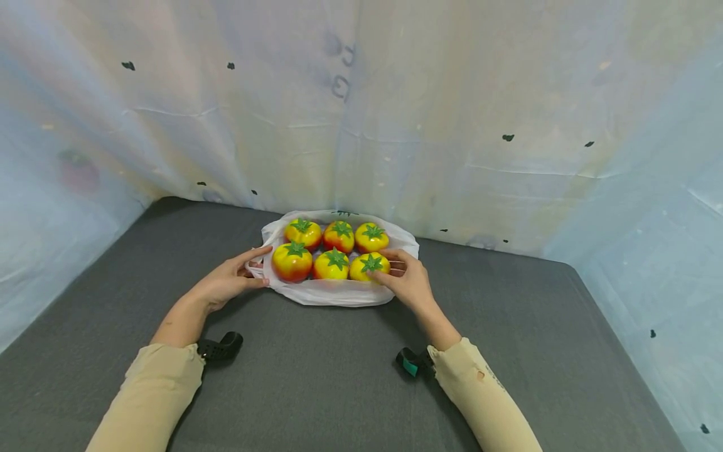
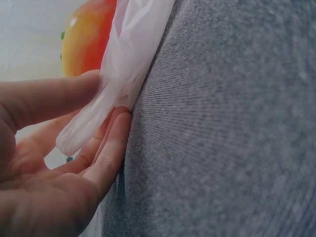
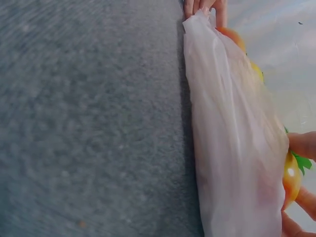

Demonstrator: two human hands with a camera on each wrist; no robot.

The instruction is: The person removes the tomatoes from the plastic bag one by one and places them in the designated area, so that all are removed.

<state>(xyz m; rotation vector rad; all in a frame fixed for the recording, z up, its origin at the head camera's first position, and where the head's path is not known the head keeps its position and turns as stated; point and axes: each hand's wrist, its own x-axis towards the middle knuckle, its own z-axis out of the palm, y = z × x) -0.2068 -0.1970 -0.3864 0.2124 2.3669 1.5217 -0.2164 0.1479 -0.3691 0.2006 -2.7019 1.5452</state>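
A white plastic bag lies opened out, with several yellow-red tomatoes in two rows inside it. Their tops carry green star-shaped leaves. At the bag's left end, my left hand spreads thumb and fingers along the side. Seen from the left wrist, a loose loop of the plastic bag lies between that thumb and the nearly straight fingers. My right hand reaches over the right rim and grips the front right tomato, thumb in front and fingers behind. The right wrist view shows this tomato partly hidden by the bag.
Dark grey cloth covers the table. Behind it hangs a pale plastic sheet with small dark marks, close to the bag's far rim. More sheeting stands along the right side. Black straps sit at the wrists.
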